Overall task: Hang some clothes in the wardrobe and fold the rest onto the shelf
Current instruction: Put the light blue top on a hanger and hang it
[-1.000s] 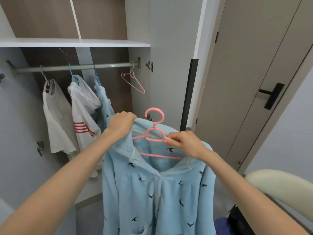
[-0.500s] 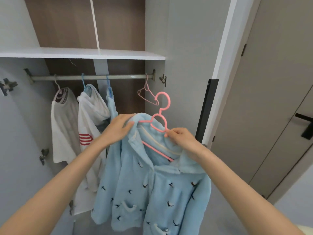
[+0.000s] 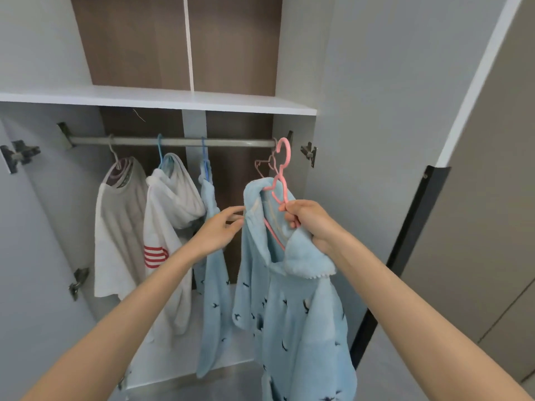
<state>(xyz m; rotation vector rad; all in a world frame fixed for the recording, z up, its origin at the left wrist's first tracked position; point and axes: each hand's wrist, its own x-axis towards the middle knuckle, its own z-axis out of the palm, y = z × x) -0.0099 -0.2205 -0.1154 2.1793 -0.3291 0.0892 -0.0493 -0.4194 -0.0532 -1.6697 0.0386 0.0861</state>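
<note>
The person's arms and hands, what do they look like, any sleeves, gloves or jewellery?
Both are bare. The left forearm and right forearm show no sleeve up to the frame's bottom edge. The left hand and right hand wear no gloves, and no ring, watch or bracelet is visible.

A wardrobe [image 3: 295, 68] stands open in soft, even light, its brown back panel [image 3: 130, 39] split by a white divider [image 3: 188, 39] above a white shelf [image 3: 162, 99], with a metal rail [image 3: 179, 142] fixed just beneath. Grey doors swing out on both sides, the left door [image 3: 31, 270] carrying metal hinges [image 3: 20, 154], the right door [image 3: 385, 111] edged in white with a black strip [image 3: 405, 256] down its lower edge. Beyond the right door stands a beige panel [image 3: 480, 227], and grey floor [image 3: 214, 384] shows at the wardrobe's foot.
</note>
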